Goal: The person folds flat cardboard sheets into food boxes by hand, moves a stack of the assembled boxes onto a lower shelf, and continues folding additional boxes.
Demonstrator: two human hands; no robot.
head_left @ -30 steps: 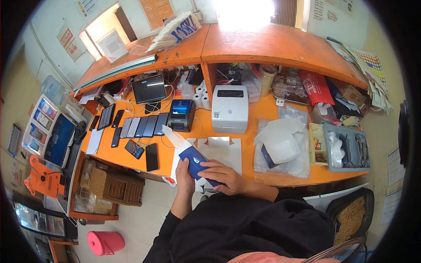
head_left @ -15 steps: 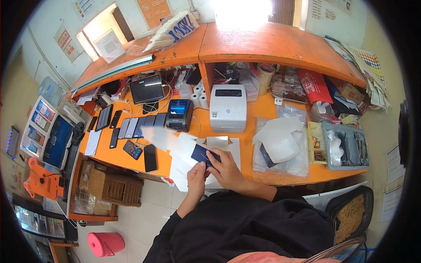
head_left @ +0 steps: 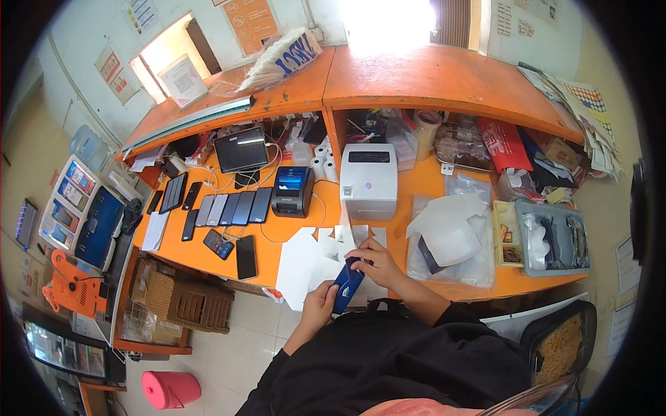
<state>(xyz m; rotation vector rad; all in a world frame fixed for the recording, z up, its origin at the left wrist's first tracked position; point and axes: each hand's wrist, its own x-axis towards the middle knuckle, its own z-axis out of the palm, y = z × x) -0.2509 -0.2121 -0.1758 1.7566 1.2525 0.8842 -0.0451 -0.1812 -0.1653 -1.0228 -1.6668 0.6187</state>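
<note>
Both hands grip a narrow dark blue carton (head_left: 349, 286) with a white mark, held tilted in front of my body. My left hand (head_left: 320, 305) is closed on its lower left side, thumb on top. My right hand (head_left: 377, 262) pinches its upper end. Beneath and beyond it lie flat white card sheets (head_left: 297, 258) with cut edges. To the right, a partly folded white carton (head_left: 449, 232) with a dark side rests on clear plastic bags (head_left: 479, 274).
Several phones (head_left: 246, 256) lie at the left, by a small black printer (head_left: 291, 191). A white label printer (head_left: 369, 182) stands mid-desk. Grey-blue tray (head_left: 555, 260) and yellow basket (head_left: 510, 260) hold small items at the right. An orange shelf (head_left: 444, 80) overhangs the back.
The blurred white flap at the left is no longer raised. The dark blue carton has turned steeper, showing a longer blue face. My right hand has shifted to its upper end. The view moved slightly.
</note>
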